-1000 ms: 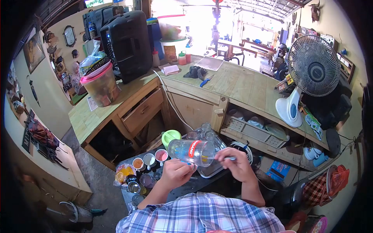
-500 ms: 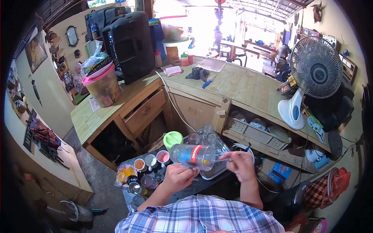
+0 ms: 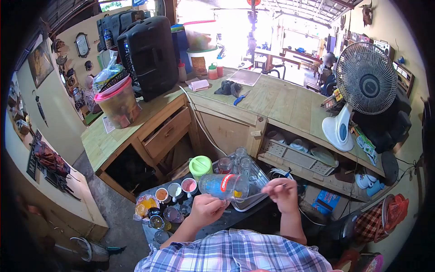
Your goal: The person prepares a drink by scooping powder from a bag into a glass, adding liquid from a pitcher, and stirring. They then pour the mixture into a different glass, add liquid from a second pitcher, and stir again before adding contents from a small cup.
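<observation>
My left hand (image 3: 206,209) grips a clear glass mug with a red label (image 3: 225,185), held on its side with the mouth toward the right. My right hand (image 3: 283,194) holds a thin spoon (image 3: 256,195) whose end reaches into the mug's mouth, where a little yellow stuff sits. Both hands are above a dark low table (image 3: 226,216) in front of my checked shirt. Just behind the mug, a clear tray (image 3: 257,177) carries upturned glasses.
Several small cups of coloured powders (image 3: 174,190) and a green lidded jar (image 3: 200,165) stand at the table's left. A wooden L-shaped counter (image 3: 276,102) wraps behind, bearing a black speaker (image 3: 147,52), a pink-lidded tub (image 3: 117,102) and a white fan (image 3: 364,86).
The mug has dropped slightly and tipped more level. My right hand has drawn back to the right and lower, the spoon still in the mug's mouth.
</observation>
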`<state>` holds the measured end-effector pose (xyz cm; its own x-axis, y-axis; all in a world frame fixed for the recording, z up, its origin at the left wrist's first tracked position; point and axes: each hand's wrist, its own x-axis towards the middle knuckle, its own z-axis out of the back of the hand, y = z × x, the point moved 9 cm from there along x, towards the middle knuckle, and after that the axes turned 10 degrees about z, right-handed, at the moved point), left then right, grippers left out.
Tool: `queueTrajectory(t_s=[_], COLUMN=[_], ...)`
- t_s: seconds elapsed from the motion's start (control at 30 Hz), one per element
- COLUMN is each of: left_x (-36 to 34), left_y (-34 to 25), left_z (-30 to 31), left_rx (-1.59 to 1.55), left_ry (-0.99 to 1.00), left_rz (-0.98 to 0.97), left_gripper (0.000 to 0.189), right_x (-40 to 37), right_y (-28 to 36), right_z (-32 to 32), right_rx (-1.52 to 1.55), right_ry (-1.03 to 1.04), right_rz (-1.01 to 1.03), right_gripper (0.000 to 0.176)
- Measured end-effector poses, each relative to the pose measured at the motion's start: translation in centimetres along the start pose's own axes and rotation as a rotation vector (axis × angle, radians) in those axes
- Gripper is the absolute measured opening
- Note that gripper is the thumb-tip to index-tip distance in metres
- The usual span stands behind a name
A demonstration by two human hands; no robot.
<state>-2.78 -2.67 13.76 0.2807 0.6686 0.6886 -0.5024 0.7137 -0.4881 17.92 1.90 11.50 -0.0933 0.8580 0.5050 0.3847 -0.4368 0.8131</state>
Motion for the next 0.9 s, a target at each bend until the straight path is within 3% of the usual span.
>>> queueTrajectory(t_s=[0.13, 0.27, 0.37, 0.4, 0.57, 0.73, 0.9], left_x=[0.0, 0.1, -0.2, -0.2, -0.1, -0.2, -0.3], left_y=[0.0, 0.0, 0.3, 0.3, 0.6, 1.0, 1.3], left_z=[0.1, 0.1, 0.1, 0.1, 0.1, 0.2, 0.2], left_rx=[-0.024, -0.030, -0.027, -0.017, -0.016, -0.012, -0.041], left_ry=[0.003, -0.011, -0.002, 0.006, 0.000, -0.019, -0.014], left_rz=[-0.004, 0.010, 0.035, 0.038, 0.076, 0.103, 0.146], left_gripper=[0.018, 0.016, 0.015, 0.014, 0.017, 0.026, 0.027], right_x=[0.7, 1.1, 1.3, 1.3, 1.2, 1.6, 2.1], right_y=[0.0, 2.8, 2.6, 1.9, 4.1, 3.3, 6.6], right_z=[-3.0, -2.7, -2.8, -4.2, -2.6, -5.6, -4.4], right_rx=[-0.243, -0.297, -0.366, -0.461, -0.405, -0.618, -0.718], right_ry=[0.242, 0.272, 0.263, 0.349, 0.212, 0.345, 0.245], right_rz=[0.051, 0.183, 0.138, 0.171, 0.306, 0.316, 0.483], right_gripper=[0.040, 0.028, 0.025, 0.023, 0.021, 0.019, 0.009])
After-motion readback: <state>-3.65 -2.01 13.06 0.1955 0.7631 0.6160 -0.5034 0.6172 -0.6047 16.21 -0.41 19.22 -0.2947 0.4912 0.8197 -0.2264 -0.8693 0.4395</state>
